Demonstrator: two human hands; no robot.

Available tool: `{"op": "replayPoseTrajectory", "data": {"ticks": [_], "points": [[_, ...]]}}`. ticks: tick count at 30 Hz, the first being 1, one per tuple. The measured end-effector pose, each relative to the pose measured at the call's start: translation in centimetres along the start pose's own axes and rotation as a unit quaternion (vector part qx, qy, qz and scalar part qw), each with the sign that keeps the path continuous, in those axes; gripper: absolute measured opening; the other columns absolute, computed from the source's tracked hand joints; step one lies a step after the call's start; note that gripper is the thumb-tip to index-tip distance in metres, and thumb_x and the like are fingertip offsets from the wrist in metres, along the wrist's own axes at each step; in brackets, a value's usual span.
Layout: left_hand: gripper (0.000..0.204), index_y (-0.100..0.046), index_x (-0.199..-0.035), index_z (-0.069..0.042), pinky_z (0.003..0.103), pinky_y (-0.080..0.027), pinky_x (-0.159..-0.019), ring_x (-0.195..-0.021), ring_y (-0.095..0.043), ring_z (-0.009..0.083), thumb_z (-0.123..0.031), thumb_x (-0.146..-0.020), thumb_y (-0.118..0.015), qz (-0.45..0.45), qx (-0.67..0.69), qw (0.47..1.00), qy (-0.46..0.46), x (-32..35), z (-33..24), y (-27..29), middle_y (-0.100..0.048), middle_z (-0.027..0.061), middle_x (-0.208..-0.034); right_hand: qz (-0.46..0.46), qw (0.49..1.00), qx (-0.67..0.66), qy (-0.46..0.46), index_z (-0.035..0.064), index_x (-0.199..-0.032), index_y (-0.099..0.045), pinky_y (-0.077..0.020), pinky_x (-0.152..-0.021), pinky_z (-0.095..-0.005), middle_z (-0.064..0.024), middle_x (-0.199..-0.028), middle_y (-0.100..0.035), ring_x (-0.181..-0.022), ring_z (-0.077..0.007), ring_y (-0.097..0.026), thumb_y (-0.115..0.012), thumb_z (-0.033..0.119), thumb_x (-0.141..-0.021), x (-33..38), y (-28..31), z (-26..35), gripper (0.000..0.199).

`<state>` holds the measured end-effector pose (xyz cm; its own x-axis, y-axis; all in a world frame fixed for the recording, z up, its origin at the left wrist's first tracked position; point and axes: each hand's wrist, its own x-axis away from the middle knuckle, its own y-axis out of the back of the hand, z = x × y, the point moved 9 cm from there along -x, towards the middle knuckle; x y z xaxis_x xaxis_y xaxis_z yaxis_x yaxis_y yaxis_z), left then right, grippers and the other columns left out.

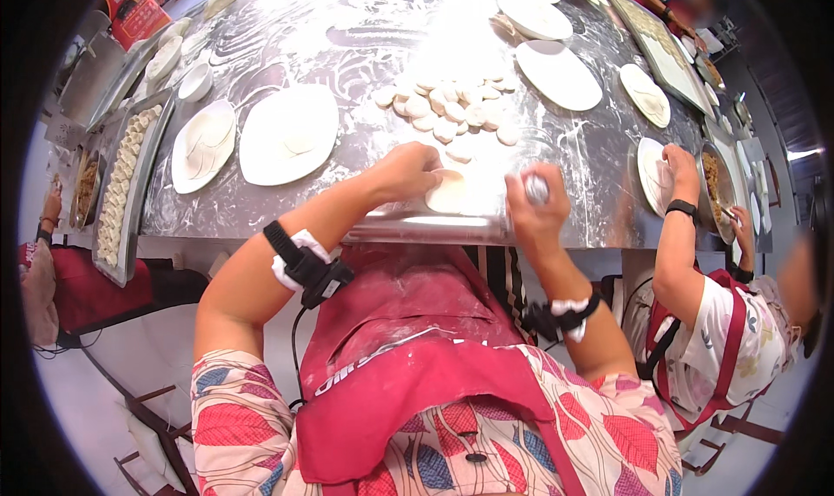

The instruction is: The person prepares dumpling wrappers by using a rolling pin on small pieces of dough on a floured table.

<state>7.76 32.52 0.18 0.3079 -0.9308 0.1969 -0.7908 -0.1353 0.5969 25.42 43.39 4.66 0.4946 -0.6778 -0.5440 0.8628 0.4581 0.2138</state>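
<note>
At the table's near edge lies a thin round dough wrapper. My left hand pinches its left edge with closed fingers. To the right of the wrapper, my right hand is wrapped round what looks like a rolling pin. Only its round, shiny end shows; the rest is hidden or washed out by glare. Just beyond my hands, several small flattened dough pieces lie in a loose pile, with one piece nearer to the wrapper.
White plates with wrappers stand left and right on the floured metal table. A tray of dumplings juts over the left edge. A co-worker's hand reaches over the right plate, near a bowl of filling.
</note>
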Motion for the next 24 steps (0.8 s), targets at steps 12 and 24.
{"op": "replayPoseTrajectory", "data": {"ticks": [12, 24], "points": [[0.022, -0.060, -0.084, 0.005, 0.038, -0.046, -0.064, -0.067, -0.057, 0.0209, -0.017, -0.084, -0.060, -0.007, -0.031, 0.999, -0.029, -1.4, -2.0, -0.5, -0.062, 0.0154, -0.072, -0.022, 0.998, 0.045, 0.031, 0.0066, -0.089, -0.054, -0.0468, -0.052, -0.0286, -0.0086, -0.068, -0.058, -0.055, -0.0152, -0.058, -0.071, 0.002, -0.077, -3.3, -1.5, 0.9, 0.022], [0.020, -0.063, -0.087, 0.004, 0.035, -0.047, -0.064, -0.068, -0.058, 0.0189, -0.015, -0.085, -0.057, -0.045, -0.029, 0.999, -0.005, -1.2, -1.9, 0.1, -0.062, 0.0145, -0.071, -0.031, 0.995, 0.060, 0.076, 0.0062, -0.090, -0.053, -0.0454, -0.050, -0.0281, -0.0087, -0.066, -0.058, -0.055, -0.0145, -0.059, -0.072, 0.002, -0.078, -6.1, -3.8, 1.2, 0.023]]}}
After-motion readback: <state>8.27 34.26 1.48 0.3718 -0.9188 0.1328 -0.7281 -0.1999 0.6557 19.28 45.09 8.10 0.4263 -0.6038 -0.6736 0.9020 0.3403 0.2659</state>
